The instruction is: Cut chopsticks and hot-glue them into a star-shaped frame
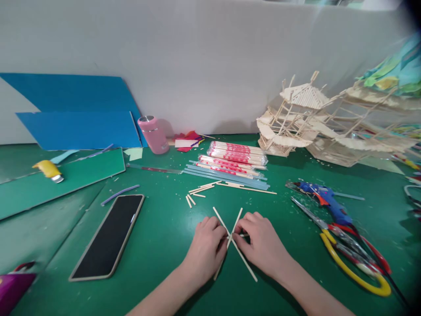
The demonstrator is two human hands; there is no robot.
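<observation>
Two thin wooden sticks (219, 218) lie crossed in an X on the green table (164, 245), low in the middle of the view. My left hand (207, 248) pinches the crossing from the left with its fingers curled shut. My right hand (263, 243) pinches the same crossing from the right, fingers closed on the sticks. Both wrists rest on the table. A short stick piece shows between the fingertips at the crossing.
Loose cut sticks (200, 189) and wrapped stick bundles (237, 153) lie beyond my hands. A phone (110, 235) rests at left. A blue glue gun (329, 202) and yellow-handled scissors (348, 259) sit at right. A stick-built model (296, 118) and a pink bottle (153, 134) stand at the back.
</observation>
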